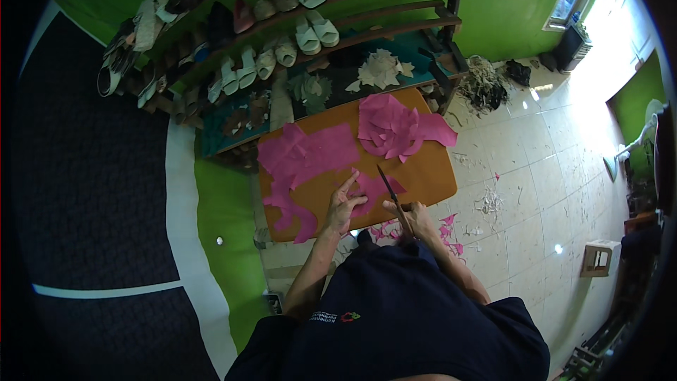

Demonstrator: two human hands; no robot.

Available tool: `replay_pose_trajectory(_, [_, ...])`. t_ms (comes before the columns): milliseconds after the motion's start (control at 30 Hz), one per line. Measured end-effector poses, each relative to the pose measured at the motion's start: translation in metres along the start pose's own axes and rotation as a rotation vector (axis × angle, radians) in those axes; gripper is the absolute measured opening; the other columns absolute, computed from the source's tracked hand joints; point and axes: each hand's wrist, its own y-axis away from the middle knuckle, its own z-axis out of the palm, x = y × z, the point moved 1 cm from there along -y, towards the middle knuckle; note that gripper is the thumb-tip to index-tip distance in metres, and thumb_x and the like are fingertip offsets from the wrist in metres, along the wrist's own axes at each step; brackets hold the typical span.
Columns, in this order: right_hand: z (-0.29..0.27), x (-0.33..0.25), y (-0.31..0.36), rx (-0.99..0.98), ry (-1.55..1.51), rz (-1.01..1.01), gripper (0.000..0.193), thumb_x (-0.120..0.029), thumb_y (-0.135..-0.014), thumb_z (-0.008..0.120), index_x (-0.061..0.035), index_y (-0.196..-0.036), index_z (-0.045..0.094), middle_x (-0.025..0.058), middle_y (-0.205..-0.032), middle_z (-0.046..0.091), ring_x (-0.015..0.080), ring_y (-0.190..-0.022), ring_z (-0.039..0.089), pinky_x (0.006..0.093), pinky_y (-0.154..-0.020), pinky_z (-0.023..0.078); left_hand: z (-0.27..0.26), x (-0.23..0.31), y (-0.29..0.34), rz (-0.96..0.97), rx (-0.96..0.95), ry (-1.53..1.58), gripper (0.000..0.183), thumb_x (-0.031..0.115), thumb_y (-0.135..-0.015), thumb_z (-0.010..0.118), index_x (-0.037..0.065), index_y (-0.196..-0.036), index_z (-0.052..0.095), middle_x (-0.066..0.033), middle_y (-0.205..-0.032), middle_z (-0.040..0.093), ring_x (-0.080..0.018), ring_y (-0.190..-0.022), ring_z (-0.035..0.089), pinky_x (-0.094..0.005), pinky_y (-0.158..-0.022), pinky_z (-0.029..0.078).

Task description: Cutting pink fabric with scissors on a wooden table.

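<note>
My left hand [343,206] is over the near edge of an orange-brown table [430,180], its index finger stretched out and its thumb at a small pink sheet piece [368,190]. In my right hand [417,220] is a pair of dark scissors [388,185], with the blades pointing up and away to the left across the pink piece. How far the blades are apart is hard to make out. Beyond my hands lie a flat stack of pink sheets [328,147] and a heap of cut pink pieces [391,130]. A curved pink offcut [305,222] hangs near the left edge.
Behind the table stands a shoe rack [423,17] with several sandals and shoes, plus pale offcuts [381,70]. Pink scraps [451,233] and shredded bits [490,201] litter the tiled floor. A pile of strips [483,85] lies by the wall; a white fan [627,148] stands right.
</note>
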Motion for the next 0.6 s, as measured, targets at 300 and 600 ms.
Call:
replay_pose_trajectory(300, [-0.053,0.009,0.041,0.162,-0.100,0.117,0.073,-0.067,-0.080,0.069,0.0054,-0.089,0.073,0.0085,-0.062,0.060,0.0149,-0.059,0.055,0.0342,-0.059,0.045,0.041,0.004,-0.123,0.106,0.094,-0.148,0.083,0.009,-0.077,0.075,0.006,-0.150,0.037,-0.0193,-0.156,0.031,-0.0270,-0.141,0.035,-0.0372,-0.113,0.034])
replay_pose_trajectory(600, [-0.059,0.046,0.028,0.224,-0.054,0.259,0.072,-0.068,-0.076,0.071,0.0039,-0.081,0.072,0.0144,-0.064,0.063,0.0202,-0.064,0.060,0.0381,-0.065,0.048,-0.073,-0.121,-0.128,0.274,0.473,-1.186,0.061,0.032,-0.088,0.067,0.006,-0.140,0.050,-0.0242,-0.145,0.042,-0.0399,-0.137,0.036,-0.0524,-0.112,0.030])
